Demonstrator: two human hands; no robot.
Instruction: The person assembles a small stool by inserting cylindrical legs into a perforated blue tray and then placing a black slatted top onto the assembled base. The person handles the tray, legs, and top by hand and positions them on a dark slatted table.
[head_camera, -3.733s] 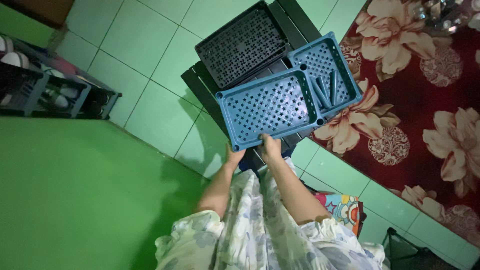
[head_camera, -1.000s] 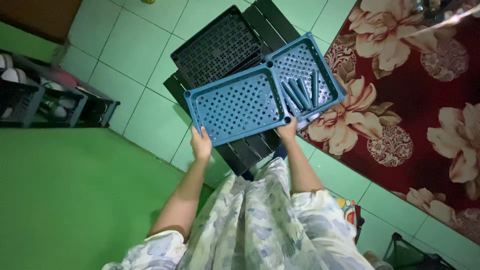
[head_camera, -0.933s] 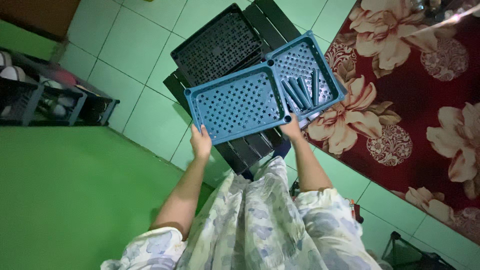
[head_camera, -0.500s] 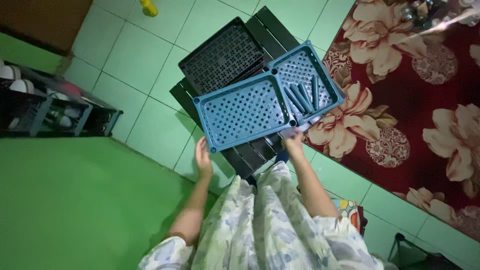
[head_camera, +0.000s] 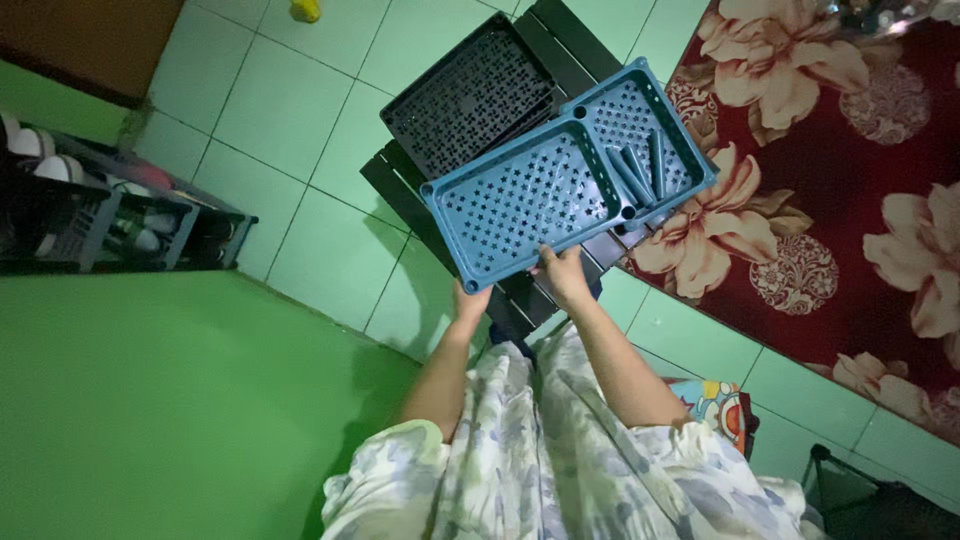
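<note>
At frame centre we hold the blue perforated shelf panel (head_camera: 560, 180) by its near edge alone, left hand (head_camera: 470, 300) clasping one corner, right hand (head_camera: 563, 275) clamped mid-edge. It hangs over the black panel (head_camera: 470, 95) and dark slatted stand (head_camera: 520, 290). The loose blue posts (head_camera: 640, 172) lying toward the upper right could slide off if we tilt it.

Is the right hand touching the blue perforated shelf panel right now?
Touching. The head view shows the right hand gripping the near edge of the blue perforated shelf panel, fingers over its rim with no gap.
</note>
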